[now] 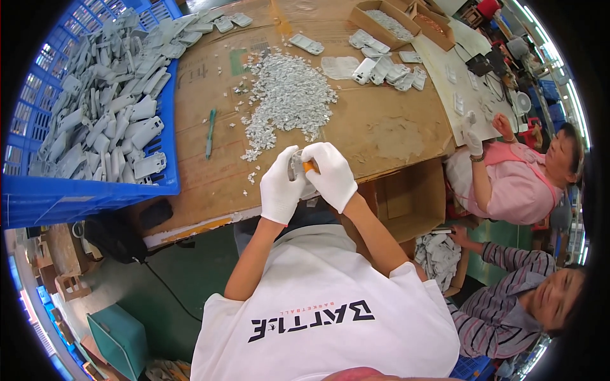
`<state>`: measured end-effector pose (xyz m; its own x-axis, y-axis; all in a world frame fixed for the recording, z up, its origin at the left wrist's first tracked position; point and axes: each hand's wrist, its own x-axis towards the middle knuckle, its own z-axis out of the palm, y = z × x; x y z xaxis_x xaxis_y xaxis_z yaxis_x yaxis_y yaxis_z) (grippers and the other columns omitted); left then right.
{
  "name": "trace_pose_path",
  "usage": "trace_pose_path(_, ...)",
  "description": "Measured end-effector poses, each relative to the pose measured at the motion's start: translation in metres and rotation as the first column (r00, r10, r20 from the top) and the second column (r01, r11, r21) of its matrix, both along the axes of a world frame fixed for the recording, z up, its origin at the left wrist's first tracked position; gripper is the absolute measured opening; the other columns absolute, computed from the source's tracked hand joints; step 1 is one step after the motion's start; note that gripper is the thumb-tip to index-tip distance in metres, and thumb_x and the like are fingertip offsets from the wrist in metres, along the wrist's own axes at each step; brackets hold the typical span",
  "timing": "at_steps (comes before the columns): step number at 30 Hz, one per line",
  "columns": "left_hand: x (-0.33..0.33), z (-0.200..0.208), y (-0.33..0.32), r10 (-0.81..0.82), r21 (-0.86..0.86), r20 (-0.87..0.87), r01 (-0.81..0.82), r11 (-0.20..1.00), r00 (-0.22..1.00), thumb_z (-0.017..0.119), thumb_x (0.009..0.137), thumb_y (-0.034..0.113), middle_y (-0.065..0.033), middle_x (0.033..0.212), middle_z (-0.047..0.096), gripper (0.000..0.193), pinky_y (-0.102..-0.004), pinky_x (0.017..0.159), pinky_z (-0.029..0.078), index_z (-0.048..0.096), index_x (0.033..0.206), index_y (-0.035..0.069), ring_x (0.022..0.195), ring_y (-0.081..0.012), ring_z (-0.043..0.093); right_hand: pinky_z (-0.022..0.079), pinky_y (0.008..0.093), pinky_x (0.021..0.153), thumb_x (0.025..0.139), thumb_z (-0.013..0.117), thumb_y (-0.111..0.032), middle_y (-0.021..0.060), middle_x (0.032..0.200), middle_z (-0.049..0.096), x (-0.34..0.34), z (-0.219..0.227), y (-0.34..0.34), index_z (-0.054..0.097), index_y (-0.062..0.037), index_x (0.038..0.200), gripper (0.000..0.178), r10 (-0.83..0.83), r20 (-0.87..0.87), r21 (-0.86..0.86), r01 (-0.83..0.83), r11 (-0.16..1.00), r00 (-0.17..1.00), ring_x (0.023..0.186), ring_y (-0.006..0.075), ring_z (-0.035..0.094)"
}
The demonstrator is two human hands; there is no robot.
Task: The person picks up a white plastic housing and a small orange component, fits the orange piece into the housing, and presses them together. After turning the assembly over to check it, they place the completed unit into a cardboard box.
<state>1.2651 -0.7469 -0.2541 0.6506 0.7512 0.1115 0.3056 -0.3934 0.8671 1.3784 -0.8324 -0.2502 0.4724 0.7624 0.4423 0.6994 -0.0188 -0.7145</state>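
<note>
Both my hands wear white gloves and meet at the table's near edge. My left hand is closed around a light grey plastic casing, mostly covered by the fingers. Against it, my right hand is closed, with a small orange piece showing at its fingertips; its kind is hidden. Just beyond the hands spreads a heap of small light grey plastic parts. A few stray bits lie near my left hand.
On the left stands a blue crate full of grey casings. A green pen-like tool lies beside it. More casings and a cardboard box of parts sit far right. Two people are close on my right.
</note>
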Motion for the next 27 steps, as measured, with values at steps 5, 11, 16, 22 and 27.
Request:
trace_pose_path(5,0.001,0.001,-0.005,0.026,-0.016,0.025,-0.026,1.000,0.999,0.066,0.083,0.004,-0.0166,0.105,0.070,0.036,-0.0383,0.080,0.055,0.063,0.119,0.007,0.094,-0.0329,0.069,0.052,0.0376,0.078,0.070,0.067,0.009,0.0070,0.088,0.063,-0.006,-0.001,0.004,0.058,-0.0076,0.093,0.030,-0.019,0.185,-0.008,0.020,1.000,0.983,0.085,0.0289,0.061)
trace_pose_path(11,0.002,-0.003,-0.009,0.049,-0.012,0.023,-0.049,0.999,0.999,0.066,0.082,0.004,-0.0165,0.104,0.069,0.035,-0.0388,0.079,0.055,0.063,0.118,0.007,0.092,-0.0338,0.068,0.051,0.0380,0.076,0.069,0.064,0.006,0.0051,0.087,0.063,-0.001,0.007,0.002,0.060,-0.0089,0.090,0.027,0.029,0.310,-0.067,-0.008,0.998,0.950,0.084,0.0269,0.061)
trace_pose_path(16,0.003,0.006,-0.012,-0.011,-0.001,0.056,0.011,1.000,0.998,0.066,0.081,0.002,-0.0144,0.101,0.069,0.037,-0.0361,0.077,0.055,0.063,0.117,0.008,0.088,-0.0312,0.069,0.050,0.0372,0.079,0.069,0.066,0.004,0.0053,0.088,0.063,0.003,0.020,-0.003,0.062,-0.0099,0.094,0.029,0.060,0.340,-0.160,-0.005,0.987,0.939,0.086,0.0261,0.062)
trace_pose_path(22,0.000,0.007,-0.008,-0.091,0.083,0.145,0.079,0.993,0.985,0.068,0.077,-0.001,-0.0107,0.101,0.070,0.041,-0.0319,0.075,0.056,0.065,0.117,0.009,0.086,-0.0240,0.071,0.051,0.0377,0.080,0.078,0.070,-0.008,0.0098,0.091,0.062,0.002,0.031,-0.006,0.059,-0.0098,0.116,0.040,-0.139,0.230,-0.125,0.171,0.977,0.963,0.087,0.0293,0.062)
trace_pose_path(27,0.001,0.011,-0.012,-0.144,0.079,0.160,0.132,0.988,0.977,0.068,0.077,-0.004,-0.0107,0.102,0.070,0.043,-0.0308,0.074,0.056,0.066,0.118,0.009,0.085,-0.0223,0.071,0.053,0.0379,0.082,0.081,0.067,-0.006,0.0156,0.106,0.068,0.016,0.019,-0.021,0.061,-0.0039,0.114,0.034,-0.096,-0.404,-0.231,0.000,0.973,0.910,0.095,0.0306,0.067)
